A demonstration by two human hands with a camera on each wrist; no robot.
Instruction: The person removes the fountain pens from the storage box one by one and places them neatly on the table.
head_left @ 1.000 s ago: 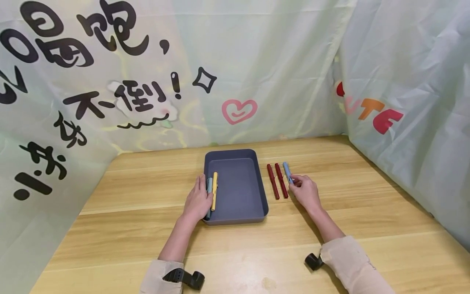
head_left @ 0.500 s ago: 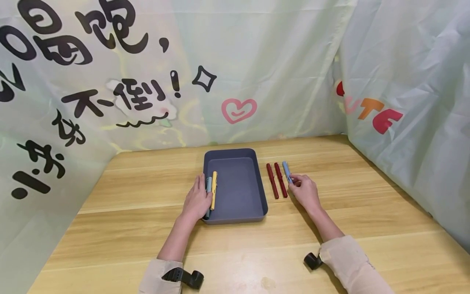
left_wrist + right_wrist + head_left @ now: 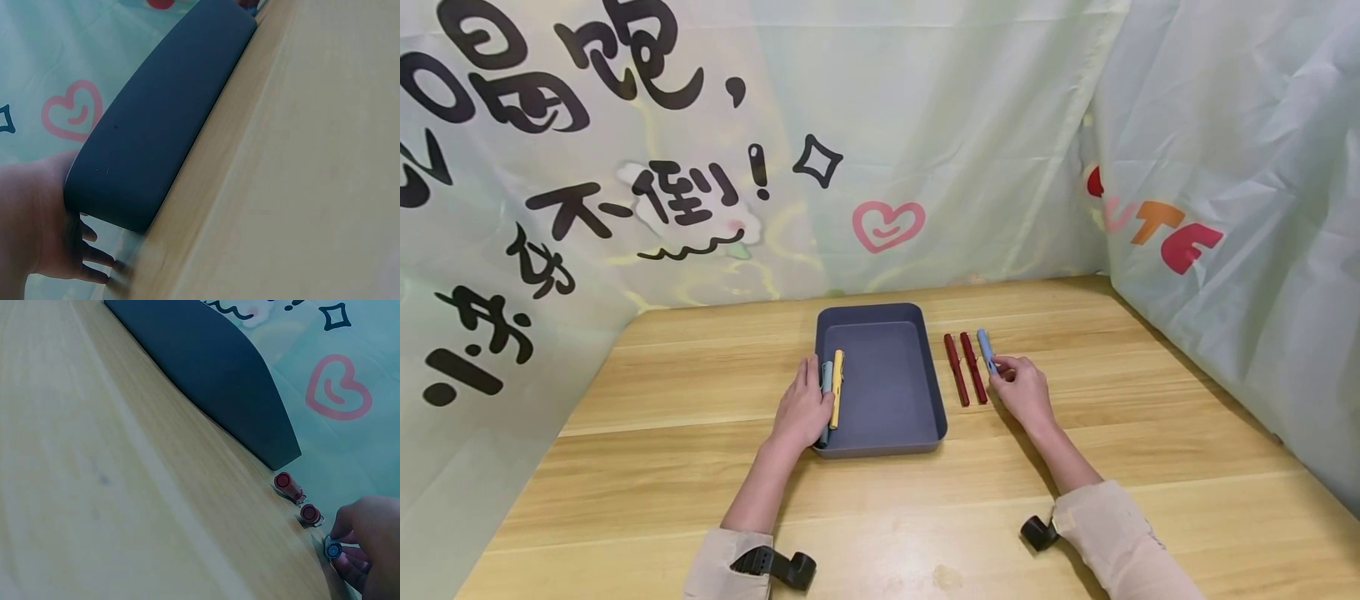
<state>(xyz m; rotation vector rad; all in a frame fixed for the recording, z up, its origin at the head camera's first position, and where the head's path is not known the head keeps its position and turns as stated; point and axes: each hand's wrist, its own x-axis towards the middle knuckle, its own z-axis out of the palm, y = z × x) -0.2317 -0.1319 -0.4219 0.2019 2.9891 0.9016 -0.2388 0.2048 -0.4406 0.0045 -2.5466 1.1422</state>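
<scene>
At the left side of a dark grey-blue tray (image 3: 887, 375), my left hand (image 3: 802, 408) holds the wall, thumb over the rim and fingers along the outside. Beside the thumb, inside the tray, lie a grey-blue pen (image 3: 827, 379) and a yellow pen (image 3: 838, 392). To the tray's right, my right hand (image 3: 1022, 387) pinches a light blue pen (image 3: 985, 343) between thumb and fingers. Its round end (image 3: 334, 550) shows in the right wrist view. Two dark red pens, a nearer one (image 3: 973, 367) and one closer to the tray (image 3: 957, 371), lie on the table parallel to it.
The wooden table (image 3: 662, 392) reaches back to a printed cloth (image 3: 985, 167) at the rear, with another cloth (image 3: 1240, 167) along the right. Each sleeve has a black wrist camera strapped to it, one left (image 3: 801, 572) and one right (image 3: 1039, 533).
</scene>
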